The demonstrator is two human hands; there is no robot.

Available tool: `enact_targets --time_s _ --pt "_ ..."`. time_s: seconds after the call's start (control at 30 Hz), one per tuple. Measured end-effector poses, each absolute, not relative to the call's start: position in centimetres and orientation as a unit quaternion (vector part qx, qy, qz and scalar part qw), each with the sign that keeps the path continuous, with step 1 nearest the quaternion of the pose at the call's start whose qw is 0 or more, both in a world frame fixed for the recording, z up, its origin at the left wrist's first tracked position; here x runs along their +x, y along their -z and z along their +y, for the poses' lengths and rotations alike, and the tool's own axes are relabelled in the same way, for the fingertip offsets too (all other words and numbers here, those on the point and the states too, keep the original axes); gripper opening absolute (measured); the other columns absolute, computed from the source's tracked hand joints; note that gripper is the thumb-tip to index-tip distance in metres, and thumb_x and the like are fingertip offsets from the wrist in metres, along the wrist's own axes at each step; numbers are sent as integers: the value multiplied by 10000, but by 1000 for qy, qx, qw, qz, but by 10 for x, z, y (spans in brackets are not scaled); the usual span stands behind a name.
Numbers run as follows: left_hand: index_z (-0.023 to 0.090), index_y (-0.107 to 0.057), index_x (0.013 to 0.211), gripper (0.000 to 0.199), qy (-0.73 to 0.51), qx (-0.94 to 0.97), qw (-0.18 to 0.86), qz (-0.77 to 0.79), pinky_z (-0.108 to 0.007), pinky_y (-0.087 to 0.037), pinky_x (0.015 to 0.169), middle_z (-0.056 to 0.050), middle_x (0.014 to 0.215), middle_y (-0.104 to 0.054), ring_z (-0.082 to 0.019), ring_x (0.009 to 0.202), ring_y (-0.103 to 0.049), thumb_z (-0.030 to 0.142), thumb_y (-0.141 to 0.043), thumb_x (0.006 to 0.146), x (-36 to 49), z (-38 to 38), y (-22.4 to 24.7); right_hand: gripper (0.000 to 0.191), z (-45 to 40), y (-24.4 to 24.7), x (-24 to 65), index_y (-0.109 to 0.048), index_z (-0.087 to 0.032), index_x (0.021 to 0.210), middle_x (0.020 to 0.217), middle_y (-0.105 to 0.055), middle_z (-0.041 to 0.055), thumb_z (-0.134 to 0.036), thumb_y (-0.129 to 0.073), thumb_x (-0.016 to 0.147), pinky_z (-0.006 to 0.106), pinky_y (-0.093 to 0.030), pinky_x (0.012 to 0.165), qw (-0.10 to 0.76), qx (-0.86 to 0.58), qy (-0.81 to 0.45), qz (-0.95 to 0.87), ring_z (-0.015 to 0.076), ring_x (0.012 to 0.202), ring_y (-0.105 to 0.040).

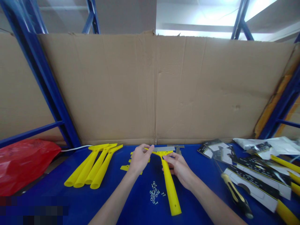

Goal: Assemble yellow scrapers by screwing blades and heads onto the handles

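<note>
A yellow plastic scraper [170, 187] lies in front of me, its tapered handle pointing toward me. Along its wide head runs a thin grey metal blade [167, 148]. My left hand [140, 158] is closed, thumb and fingers pinching the left end of the head by the blade; its exact grip is partly hidden. My right hand [179, 168] is closed around the neck, thumb on top. Small loose screws and nuts [154, 193] are scattered between my forearms. Flat yellow pieces [125, 167] lie partly behind my left hand.
Several yellow scraper handles [99, 170] rest at left near a red plastic bag [28, 165]. A screwdriver [236, 195] and black-and-white packaging cards [253, 187] lie at right. More grey metal strips [179, 147] sit behind my right hand. Cardboard [154, 87] walls off the blue table's back.
</note>
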State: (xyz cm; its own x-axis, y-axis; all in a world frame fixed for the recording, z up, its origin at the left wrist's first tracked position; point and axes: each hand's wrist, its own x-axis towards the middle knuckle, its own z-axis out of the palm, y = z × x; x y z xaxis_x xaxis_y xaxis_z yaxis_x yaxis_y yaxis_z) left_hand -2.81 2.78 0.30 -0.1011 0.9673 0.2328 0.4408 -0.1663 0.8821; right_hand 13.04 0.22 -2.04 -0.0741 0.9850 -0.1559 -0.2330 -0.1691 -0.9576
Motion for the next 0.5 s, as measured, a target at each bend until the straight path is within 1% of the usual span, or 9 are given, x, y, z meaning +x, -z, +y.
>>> enact_targets --time_s 0.07,0.17,0.27,0.5 --pt "146 -630 755 227 -465 572 340 584 -252 -482 506 -37 562 -667 -169 527 -637 372 -614 751 -20 29 -5 208 2 21 130 -537 -180 763 598 -632 -22 -286 -693 676 220 -467 445 500 -461 -608 -409 117 479 -594" --pt "142 -609 708 113 -475 532 374 594 -214 -455 459 -1 493 -628 -127 450 -593 246 -648 728 -15 30 -8 226 0 20 130 -541 -183 766 592 -627 -24 -306 -702 666 222 -462 443 500 -458 -607 -414 124 482 -598" --pt "142 -596 682 84 -478 510 407 589 -203 -456 458 9 476 -619 -106 424 -574 193 -636 735 -16 29 -11 221 -2 20 130 -552 -180 782 599 -628 -21 -312 -694 677 220 -459 447 497 -455 -608 -420 122 488 -599" --pt "155 -585 713 66 -475 491 457 570 -209 -492 492 12 464 -625 -113 442 -607 184 -640 734 -25 30 -12 246 -3 20 128 -566 -179 798 625 -630 -18 -322 -711 661 226 -463 469 498 -443 -615 -422 119 501 -591"
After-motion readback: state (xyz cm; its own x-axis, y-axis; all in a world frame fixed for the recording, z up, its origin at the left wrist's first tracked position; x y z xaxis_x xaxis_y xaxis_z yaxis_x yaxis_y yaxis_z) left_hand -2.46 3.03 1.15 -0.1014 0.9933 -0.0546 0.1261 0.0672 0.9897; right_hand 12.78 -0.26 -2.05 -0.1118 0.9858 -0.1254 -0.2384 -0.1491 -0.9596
